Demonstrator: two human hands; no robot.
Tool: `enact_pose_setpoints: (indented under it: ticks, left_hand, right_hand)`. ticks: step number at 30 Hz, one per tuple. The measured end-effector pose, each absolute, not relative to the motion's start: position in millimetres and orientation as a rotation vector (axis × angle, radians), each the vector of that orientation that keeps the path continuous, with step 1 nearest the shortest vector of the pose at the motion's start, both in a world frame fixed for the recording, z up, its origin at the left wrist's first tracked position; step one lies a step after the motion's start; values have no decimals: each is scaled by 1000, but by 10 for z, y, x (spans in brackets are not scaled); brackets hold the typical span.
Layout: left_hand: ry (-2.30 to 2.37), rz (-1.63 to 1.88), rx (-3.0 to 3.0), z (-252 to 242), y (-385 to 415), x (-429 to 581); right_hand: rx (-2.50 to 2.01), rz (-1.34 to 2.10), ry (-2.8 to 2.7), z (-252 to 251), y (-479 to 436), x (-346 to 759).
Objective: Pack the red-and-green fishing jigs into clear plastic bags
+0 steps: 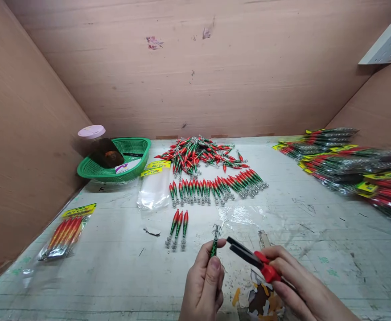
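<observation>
Pinching a green lure [214, 248] hooks-up beside slim black pliers [258, 263]

The left hand [204, 285] grips the lure between thumb and index finger, its other fingers curled in below. The lure stands nearly upright above the near part of the worn white table [115, 281], with its hook end on top. What shows of the body is slender and deep green, broken by dark mottling; a silvery crown of thin hooks splays outward at the tip. Its lower end is hidden in the fist.

The right hand [295, 281] is wrapped around the red grips of the pliers. Their long, narrow jaws are slightly parted and point toward the lure, just beside the left fingertips and apart from the hooks.

Beyond the left hand lie three loose lures [179, 229] side by side, showing the full pattern: glossy red at the pointed end, speckled green along the rest, silvery hooks facing the person. Behind them runs a row of lures [211, 191] in the same colours, and farther back sits a tangled heap of lures [195, 156]. Clear bags with yellow headers [153, 191] lie left of the row, near a green basket [145, 154].
</observation>
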State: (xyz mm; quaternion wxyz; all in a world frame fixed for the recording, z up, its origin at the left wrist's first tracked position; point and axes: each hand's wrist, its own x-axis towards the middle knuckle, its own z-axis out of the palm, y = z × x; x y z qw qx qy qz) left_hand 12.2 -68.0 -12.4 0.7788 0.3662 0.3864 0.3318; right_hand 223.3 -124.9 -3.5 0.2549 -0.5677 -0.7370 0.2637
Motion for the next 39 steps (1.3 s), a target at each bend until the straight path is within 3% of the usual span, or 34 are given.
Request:
enact_pose_setpoints:
  ticks: [8, 39]
  left_hand:
    - [932, 703, 813, -73, -710, 109]
    - [1173, 829, 1351, -82, -721, -34]
  right_hand:
    - [-1495, 838, -2061, 59, -1139, 2157]
    - [-1448, 668, -2244, 343, -996, 2145]
